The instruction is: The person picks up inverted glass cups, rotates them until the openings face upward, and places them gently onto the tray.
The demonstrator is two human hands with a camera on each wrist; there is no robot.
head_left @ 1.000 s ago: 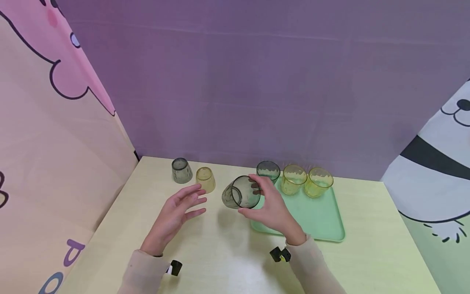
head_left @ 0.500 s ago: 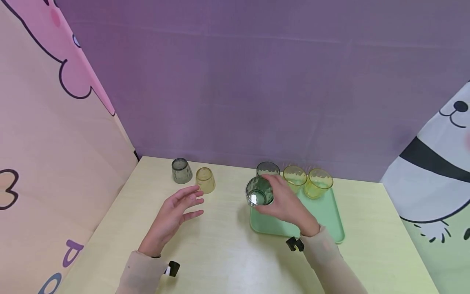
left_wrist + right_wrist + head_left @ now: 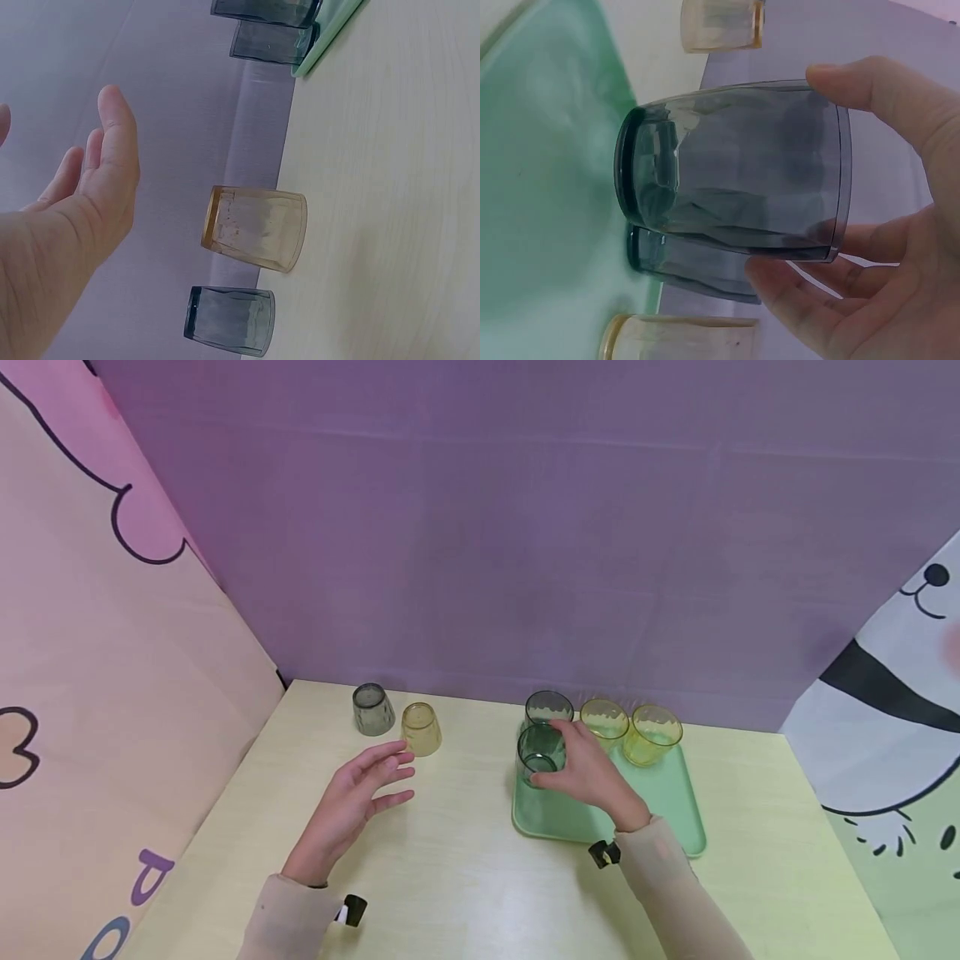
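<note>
My right hand (image 3: 588, 770) grips a grey glass tumbler (image 3: 727, 172) near its rim, thumb on one side and fingers on the other. This tumbler stands mouth up over the left part of the green tray (image 3: 615, 810), its base right at the tray surface. Just behind it is a second grey tumbler (image 3: 550, 703), partly hidden. My left hand (image 3: 352, 797) hovers over the table with relaxed, spread fingers and holds nothing. Nearest to it is an upside-down amber tumbler (image 3: 255, 229); beside that one sits an upside-down grey tumbler (image 3: 230, 320).
Two yellow tumblers (image 3: 604, 720) stand mouth up at the tray's back edge, right of the grey ones. A purple cloth (image 3: 480, 543) hangs behind the pale wooden table (image 3: 465, 877). Printed cloth panels close off the left and right sides.
My right hand has carried the grey tumbler rightward from above the table to the tray, turning it from tilted to upright and lowering it. The left hand has stayed almost still.
</note>
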